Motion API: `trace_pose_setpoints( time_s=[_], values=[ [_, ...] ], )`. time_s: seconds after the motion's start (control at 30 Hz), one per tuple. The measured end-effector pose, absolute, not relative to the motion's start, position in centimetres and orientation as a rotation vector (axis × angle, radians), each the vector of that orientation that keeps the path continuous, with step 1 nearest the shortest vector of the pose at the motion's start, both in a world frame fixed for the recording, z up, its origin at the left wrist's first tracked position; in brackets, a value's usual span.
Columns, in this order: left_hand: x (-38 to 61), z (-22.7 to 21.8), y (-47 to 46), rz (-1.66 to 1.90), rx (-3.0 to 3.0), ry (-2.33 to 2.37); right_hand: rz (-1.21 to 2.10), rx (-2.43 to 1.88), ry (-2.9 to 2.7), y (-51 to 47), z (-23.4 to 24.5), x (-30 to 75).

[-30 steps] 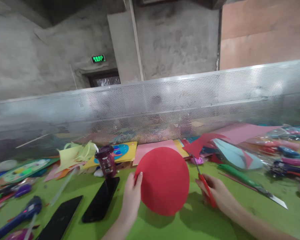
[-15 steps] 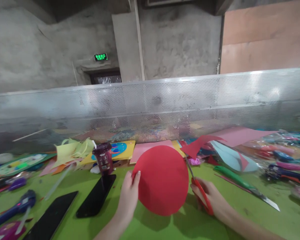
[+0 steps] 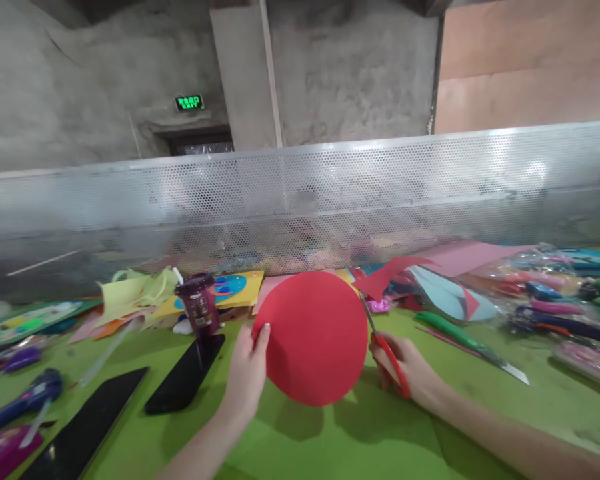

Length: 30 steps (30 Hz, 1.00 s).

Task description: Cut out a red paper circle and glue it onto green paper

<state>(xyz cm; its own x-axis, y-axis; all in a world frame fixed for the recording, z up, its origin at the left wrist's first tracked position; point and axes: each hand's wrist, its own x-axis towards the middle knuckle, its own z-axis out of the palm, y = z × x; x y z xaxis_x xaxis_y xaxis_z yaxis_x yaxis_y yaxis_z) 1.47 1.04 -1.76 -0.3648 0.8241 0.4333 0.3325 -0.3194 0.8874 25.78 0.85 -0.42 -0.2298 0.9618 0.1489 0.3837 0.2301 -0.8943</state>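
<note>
A round red paper disc (image 3: 315, 340) is held up over the green tabletop, its face toward me. My left hand (image 3: 247, 367) pinches its left edge, thumb in front and the other fingers behind. My right hand (image 3: 405, 367) grips red-handled scissors (image 3: 393, 363), whose blades point up and left along the disc's right edge. The blades look close together; whether they touch the paper I cannot tell. Just beyond their tips lies a red paper offcut (image 3: 387, 275).
Two black phones (image 3: 185, 377) and a dark drink cup (image 3: 199, 307) with a straw stand to the left. At right lie a green-handled knife (image 3: 467, 340), pale blue paper (image 3: 447, 293) and a glue gun (image 3: 560, 320). Behind runs a perforated metal panel (image 3: 300, 207).
The whole scene sits slightly higher and further left as the view shifts. Both hands keep their hold on the disc and the scissors.
</note>
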Motion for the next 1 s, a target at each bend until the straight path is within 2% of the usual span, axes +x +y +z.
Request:
trace_pose_setpoints(
  time_s=[1.0],
  values=[
    [1.72,-1.12,0.51,1.760,1.560,1.516,0.946,-1.206,-1.753,1.03,-0.85,25.98]
  ],
)
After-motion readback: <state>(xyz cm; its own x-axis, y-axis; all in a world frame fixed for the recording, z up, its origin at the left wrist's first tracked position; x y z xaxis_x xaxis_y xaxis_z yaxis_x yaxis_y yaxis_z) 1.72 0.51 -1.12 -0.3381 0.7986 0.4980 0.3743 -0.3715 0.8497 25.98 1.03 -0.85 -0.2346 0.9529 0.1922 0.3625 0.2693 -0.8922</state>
